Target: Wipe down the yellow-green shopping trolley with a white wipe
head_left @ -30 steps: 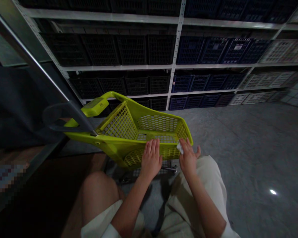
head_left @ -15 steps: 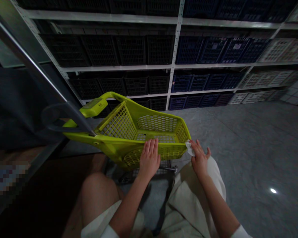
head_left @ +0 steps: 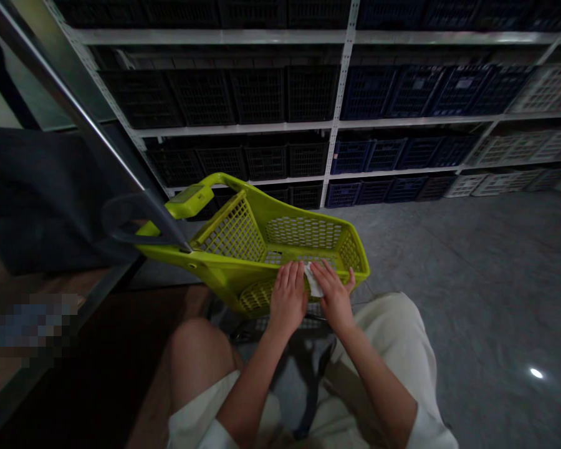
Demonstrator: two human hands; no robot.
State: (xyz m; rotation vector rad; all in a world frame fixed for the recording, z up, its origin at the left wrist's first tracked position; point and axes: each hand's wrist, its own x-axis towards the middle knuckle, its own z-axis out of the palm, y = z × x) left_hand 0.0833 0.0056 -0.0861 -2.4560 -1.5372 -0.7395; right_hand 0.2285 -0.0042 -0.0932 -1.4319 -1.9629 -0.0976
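Observation:
In front of my knees stands a small yellow-green plastic shopping cart (head_left: 255, 265) with lattice walls, and no goods show in its basket. My left hand (head_left: 288, 298) lies over the near rim, its fingers together and hooked over the top edge. Just to its right, my right hand (head_left: 336, 300) presses a crumpled white wipe (head_left: 314, 284) onto that same rim. Its thumb side is close to the left fingers, and the little finger sticks out. The undersides of both hands are hidden.
A metal pole (head_left: 84, 115) with a grey plastic loop rises from the cart's handle end. Behind the cart, white shelving (head_left: 330, 153) holds black, blue and pale crates. Grey floor (head_left: 486, 280) lies to the right, and a dark-framed ledge (head_left: 107, 274) to the left.
My right hand has slid left along the near rim with the wipe, from the front corner to beside my left hand. The left hand keeps its place on the rim; the view has shifted slightly.

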